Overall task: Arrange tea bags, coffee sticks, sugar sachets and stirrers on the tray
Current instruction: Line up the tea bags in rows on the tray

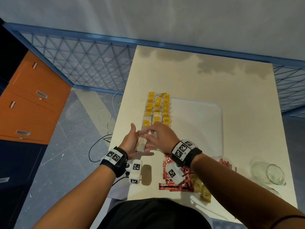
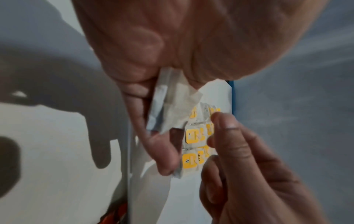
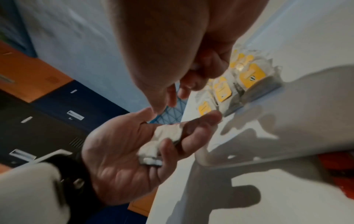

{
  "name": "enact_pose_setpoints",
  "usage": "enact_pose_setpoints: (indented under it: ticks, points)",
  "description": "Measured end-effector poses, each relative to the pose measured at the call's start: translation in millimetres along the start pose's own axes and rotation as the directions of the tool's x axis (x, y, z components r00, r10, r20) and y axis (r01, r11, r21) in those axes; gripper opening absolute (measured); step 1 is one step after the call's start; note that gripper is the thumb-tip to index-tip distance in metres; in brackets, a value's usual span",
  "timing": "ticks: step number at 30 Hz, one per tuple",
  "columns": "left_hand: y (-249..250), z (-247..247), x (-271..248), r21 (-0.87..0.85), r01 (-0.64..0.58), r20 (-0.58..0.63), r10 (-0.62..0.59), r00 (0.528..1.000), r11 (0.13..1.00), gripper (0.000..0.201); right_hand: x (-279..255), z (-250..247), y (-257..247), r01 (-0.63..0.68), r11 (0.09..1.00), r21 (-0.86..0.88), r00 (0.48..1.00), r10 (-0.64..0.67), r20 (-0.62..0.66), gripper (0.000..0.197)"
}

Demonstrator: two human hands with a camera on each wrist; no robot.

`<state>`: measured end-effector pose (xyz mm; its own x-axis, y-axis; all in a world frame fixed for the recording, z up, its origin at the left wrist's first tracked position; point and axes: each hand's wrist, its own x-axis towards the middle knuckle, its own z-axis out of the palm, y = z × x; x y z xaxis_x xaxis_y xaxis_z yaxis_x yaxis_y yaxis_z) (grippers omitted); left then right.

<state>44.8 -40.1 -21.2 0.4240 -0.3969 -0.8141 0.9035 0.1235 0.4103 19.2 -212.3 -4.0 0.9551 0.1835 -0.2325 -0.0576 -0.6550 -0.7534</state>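
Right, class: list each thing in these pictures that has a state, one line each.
left hand: palm up, fingers curled round a tea bag stack
right hand: fingers bent, reaching to that stack
tray: flat, tea bags in rows at its left end
coffee sticks: loose on table
glass: lying on its side

Yellow-tagged tea bags (image 1: 157, 108) lay on a white tray (image 1: 198, 123); red sachets (image 1: 175, 177), an orange cabinet (image 1: 33, 100), a blue grid fence (image 1: 79, 61).
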Motion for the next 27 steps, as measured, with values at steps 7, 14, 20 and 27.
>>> enact_pose_setpoints:
  ticks: [7,14,20,27]
  points:
    - [3,10,6,0.093,-0.026,0.027,0.024,0.999,0.995,0.099,-9,8,-4,-0.04,0.999,0.002,0.996,0.039,0.084,0.015]
    - [4,12,-5,0.247,-0.059,0.044,0.05,0.998,0.967,0.051,-19,-2,4,-0.073,0.979,0.19,0.997,0.071,0.018,0.004]
    - [3,8,-7,0.305,-0.144,0.146,0.103,0.984,0.941,0.023,-25,-16,9,-0.054,0.969,0.241,0.998,0.062,-0.028,0.007]
    - [5,5,1,0.454,-0.24,0.128,0.204,0.971,0.858,0.029,-27,-17,23,-0.187,0.943,0.275,0.979,0.202,-0.027,0.019]
